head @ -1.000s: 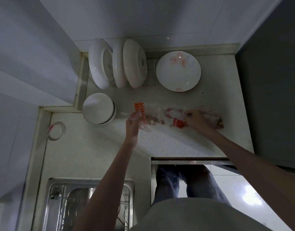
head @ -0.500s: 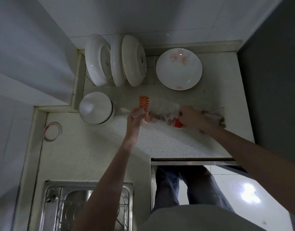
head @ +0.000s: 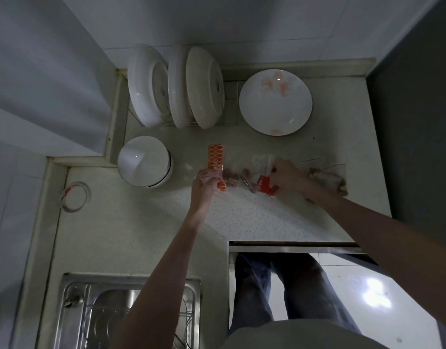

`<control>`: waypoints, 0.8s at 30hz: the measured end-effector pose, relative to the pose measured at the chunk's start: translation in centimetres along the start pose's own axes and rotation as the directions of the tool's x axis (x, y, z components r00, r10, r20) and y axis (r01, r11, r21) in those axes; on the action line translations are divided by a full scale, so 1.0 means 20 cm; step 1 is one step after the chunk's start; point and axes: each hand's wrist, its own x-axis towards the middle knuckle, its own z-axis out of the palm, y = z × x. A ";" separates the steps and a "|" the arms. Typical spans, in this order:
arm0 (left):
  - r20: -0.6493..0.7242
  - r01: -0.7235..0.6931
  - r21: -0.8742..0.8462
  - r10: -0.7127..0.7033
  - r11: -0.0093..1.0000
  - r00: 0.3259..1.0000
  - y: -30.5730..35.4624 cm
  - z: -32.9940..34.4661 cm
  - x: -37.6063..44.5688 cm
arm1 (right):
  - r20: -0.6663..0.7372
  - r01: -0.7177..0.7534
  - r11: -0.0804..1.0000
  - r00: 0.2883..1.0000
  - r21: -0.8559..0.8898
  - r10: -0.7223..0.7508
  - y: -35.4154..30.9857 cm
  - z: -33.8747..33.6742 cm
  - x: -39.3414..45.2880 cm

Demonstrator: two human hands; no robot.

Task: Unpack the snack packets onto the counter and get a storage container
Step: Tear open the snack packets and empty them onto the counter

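A clear snack packet point(head: 238, 172) with an orange patterned header strip lies across the speckled counter point(head: 254, 217). My left hand point(head: 207, 183) pinches its orange end. My right hand point(head: 285, 175) grips the other end, where a clear packet with a red label point(head: 264, 184) shows below my fingers. Brown snack pieces show through the clear plastic between my hands. Behind my right wrist lies another packet point(head: 329, 179) with brown contents. No storage container is in view.
White dishes point(head: 176, 86) stand on edge in a rack at the back. A flowered plate point(head: 275, 102) lies flat beside them, and an upturned white bowl point(head: 144, 161) sits left. A tape roll point(head: 74, 196) lies far left. The steel sink point(head: 126, 313) is near left.
Both hands have stayed on the packets while the orange-topped packet shifted slightly right and up. My right hand has drawn closer to the left one.
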 end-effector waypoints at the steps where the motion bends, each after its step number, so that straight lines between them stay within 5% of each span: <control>1: 0.005 0.001 0.004 -0.001 1.000 1.000 0.01 0.00 0.00 | -0.013 -0.017 0.999 1.000 0.046 0.018 0.01 0.01 0.00; 4: 0.043 -0.031 0.047 0.029 0.998 0.999 0.01 -0.02 0.02 | -0.119 -0.027 0.993 0.992 0.114 0.040 0.03 0.04 0.01; 8: 0.032 -0.021 0.081 0.018 0.997 0.999 -0.02 -0.03 0.04 | -0.198 0.088 0.995 0.975 -0.057 -0.097 -0.02 0.06 0.03; 12: -0.036 0.007 0.025 -0.006 1.000 0.999 -0.02 -0.02 0.05 | -0.072 0.179 0.960 0.977 -0.213 -0.199 -0.12 0.04 0.04; 24: -0.046 -0.145 0.192 0.157 0.971 0.987 -0.13 -0.03 0.03 | 0.162 0.054 0.997 0.986 -0.063 -0.043 -0.16 0.09 0.16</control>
